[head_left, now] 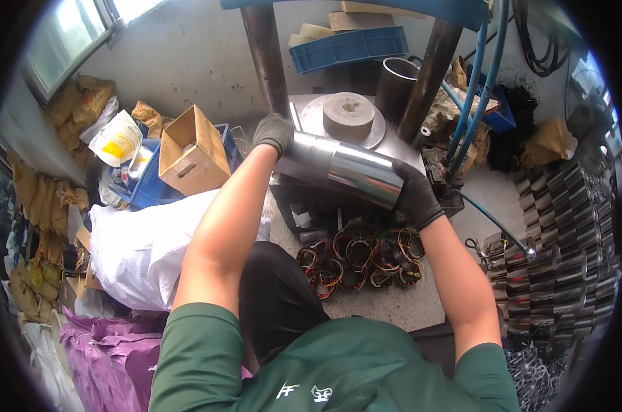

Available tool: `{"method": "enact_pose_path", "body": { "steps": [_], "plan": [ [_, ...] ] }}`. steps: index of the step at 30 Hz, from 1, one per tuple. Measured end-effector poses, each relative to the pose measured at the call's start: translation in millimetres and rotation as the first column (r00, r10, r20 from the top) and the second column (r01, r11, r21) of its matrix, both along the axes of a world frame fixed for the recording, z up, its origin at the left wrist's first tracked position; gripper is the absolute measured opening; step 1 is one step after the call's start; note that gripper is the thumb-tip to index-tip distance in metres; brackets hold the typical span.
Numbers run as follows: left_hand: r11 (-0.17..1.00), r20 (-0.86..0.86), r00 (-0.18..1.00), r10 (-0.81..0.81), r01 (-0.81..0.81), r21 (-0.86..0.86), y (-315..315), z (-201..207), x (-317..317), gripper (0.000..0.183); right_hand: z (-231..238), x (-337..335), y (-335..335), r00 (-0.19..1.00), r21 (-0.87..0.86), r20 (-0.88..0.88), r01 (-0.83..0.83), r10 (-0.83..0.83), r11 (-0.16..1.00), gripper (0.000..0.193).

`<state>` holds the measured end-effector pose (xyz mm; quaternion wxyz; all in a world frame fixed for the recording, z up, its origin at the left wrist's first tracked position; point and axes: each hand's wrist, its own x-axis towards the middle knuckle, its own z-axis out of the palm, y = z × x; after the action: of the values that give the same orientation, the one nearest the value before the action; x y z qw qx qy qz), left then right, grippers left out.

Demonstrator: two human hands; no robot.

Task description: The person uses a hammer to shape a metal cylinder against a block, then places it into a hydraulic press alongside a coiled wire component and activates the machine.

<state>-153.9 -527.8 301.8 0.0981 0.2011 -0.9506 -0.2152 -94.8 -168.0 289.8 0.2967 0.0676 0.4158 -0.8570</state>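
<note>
A shiny metal cylinder (362,172) lies on its side between my two gloved hands, tilted with its right end lower. My left hand (274,133), in a dark glove, is closed at its left end. At the right end, my right hand (415,194) wraps round the rim with its fingers partly hidden. The cylinder's left part is duller grey, its right part polished bright. Just behind it, a thick round metal block (348,118) sits on a flat disc (313,117) on the press table (401,147).
Steel posts (266,58) and blue hoses (470,103) frame the press. Several wound copper stators (357,253) lie on the floor below. At right stand stacked metal sleeves (558,233); at left, a wooden box (194,154), a blue crate (146,182) and a white sack (146,244).
</note>
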Motion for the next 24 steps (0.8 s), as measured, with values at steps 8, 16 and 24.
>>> {"method": "enact_pose_path", "body": {
  "steps": [8,16,24],
  "plan": [
    [0.998,0.140,0.988,0.064,-0.064,-0.008,28.5,34.2,-16.2,0.042,2.8,96.1,-46.9,0.910,0.106,-0.369,-0.160,0.188,0.981,0.078],
    [0.997,0.103,0.992,0.069,-0.066,-0.032,37.2,36.9,-14.3,0.041,-10.3,74.3,-23.6,0.920,0.017,-0.365,-0.151,0.147,0.988,0.072],
    [0.996,0.085,0.993,0.083,-0.080,-0.041,50.2,34.2,-23.8,0.046,51.8,119.2,-15.8,0.846,0.144,-0.497,-0.141,0.195,0.979,0.069]
  ]
}}
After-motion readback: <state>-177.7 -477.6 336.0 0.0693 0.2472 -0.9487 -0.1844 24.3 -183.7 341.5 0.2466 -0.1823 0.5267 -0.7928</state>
